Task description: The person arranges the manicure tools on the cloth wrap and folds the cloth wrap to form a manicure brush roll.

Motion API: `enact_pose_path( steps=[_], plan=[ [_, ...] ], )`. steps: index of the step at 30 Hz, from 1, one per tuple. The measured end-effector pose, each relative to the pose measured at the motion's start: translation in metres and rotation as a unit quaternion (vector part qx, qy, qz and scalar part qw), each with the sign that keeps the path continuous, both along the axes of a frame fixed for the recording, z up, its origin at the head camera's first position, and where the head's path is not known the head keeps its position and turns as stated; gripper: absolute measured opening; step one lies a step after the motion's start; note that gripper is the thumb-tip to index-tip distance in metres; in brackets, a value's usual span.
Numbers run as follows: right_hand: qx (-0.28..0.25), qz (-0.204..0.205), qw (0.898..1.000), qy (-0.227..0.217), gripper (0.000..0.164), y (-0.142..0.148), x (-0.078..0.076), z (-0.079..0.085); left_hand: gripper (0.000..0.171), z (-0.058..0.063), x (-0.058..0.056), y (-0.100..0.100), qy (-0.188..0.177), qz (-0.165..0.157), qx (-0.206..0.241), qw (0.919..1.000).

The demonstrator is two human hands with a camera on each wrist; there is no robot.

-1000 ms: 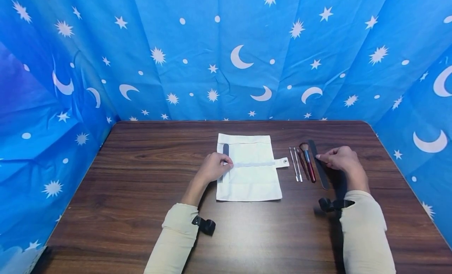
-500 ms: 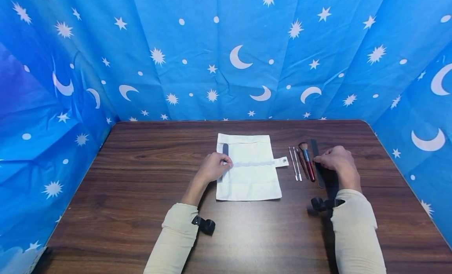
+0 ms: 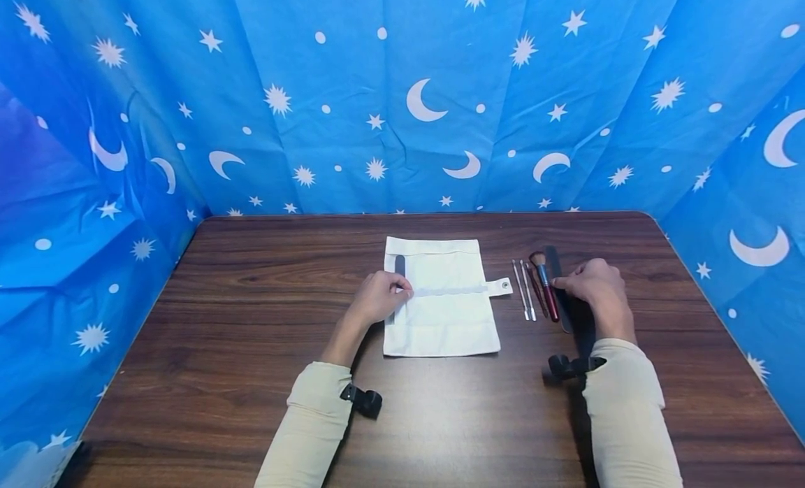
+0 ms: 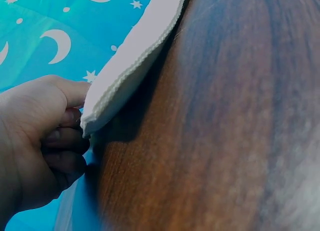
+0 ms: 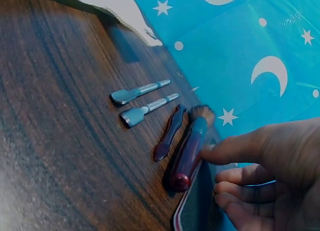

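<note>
A white cloth tool roll (image 3: 446, 327) lies spread on the table, a dark nail file (image 3: 400, 266) tucked into its left pocket. My left hand (image 3: 379, 297) pinches the pocket edge beside that file; in the left wrist view the left hand (image 4: 45, 136) is partly behind the cloth (image 4: 135, 56). My right hand (image 3: 594, 286) is over a second dark nail file (image 3: 553, 261), right of the roll. In the right wrist view, the right thumb (image 5: 235, 150) reaches to the red handle of a makeup brush (image 5: 190, 151), and the other fingers bend loosely by the file (image 5: 195, 206).
Left of the brush lie two silver cuticle pushers (image 3: 527, 292) and a slim dark reddish tool (image 3: 537, 292). The roll's snap tab (image 3: 501, 286) points toward them. A blue curtain (image 3: 352, 89) with moons and stars stands behind the brown table (image 3: 264, 285).
My right hand has moved left, and the loose nail file has shifted left against the brush, turning slightly. The left hand and the roll stay in place.
</note>
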State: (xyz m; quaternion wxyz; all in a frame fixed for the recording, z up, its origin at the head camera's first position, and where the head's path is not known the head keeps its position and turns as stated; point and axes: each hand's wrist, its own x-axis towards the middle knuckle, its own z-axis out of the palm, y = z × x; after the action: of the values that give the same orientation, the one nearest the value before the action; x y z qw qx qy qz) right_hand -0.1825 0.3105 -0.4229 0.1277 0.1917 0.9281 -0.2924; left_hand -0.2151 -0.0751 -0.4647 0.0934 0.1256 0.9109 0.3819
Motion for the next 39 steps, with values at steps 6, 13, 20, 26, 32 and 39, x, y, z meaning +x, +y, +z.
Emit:
enact_pose_path(
  steps=[6, 13, 20, 26, 32, 39],
  plan=[
    [0.015, -0.026, 0.999, 0.038, 0.03, 0.0, 0.001, -0.002, 0.012, 0.0, 0.0, 0.001, -0.003, 0.004, 0.0, 1.0],
    [0.012, -0.04, 0.998, 0.04, 0.031, 0.0, 0.001, -0.005, 0.011, 0.001, 0.001, 0.001, -0.001, 0.002, -0.002, 1.0],
    [0.0, -0.041, 0.998, 0.037, 0.034, 0.0, 0.001, -0.007, 0.012, 0.001, 0.0, 0.0, 0.003, -0.002, -0.004, 1.0],
    [-0.029, -0.031, 0.999, 0.029, 0.039, 0.006, 0.0, -0.009, 0.012, 0.001, 0.0, 0.0, -0.002, 0.001, -0.001, 1.0],
    [-0.058, -0.033, 0.997, 0.027, 0.038, 0.013, -0.003, -0.012, 0.011, 0.002, 0.0, 0.0, -0.006, 0.007, -0.001, 1.0],
    [-0.084, -0.031, 0.995, 0.034, 0.037, 0.016, -0.004, -0.014, 0.011, 0.001, 0.0, 0.001, -0.005, 0.005, -0.002, 1.0]
  ],
)
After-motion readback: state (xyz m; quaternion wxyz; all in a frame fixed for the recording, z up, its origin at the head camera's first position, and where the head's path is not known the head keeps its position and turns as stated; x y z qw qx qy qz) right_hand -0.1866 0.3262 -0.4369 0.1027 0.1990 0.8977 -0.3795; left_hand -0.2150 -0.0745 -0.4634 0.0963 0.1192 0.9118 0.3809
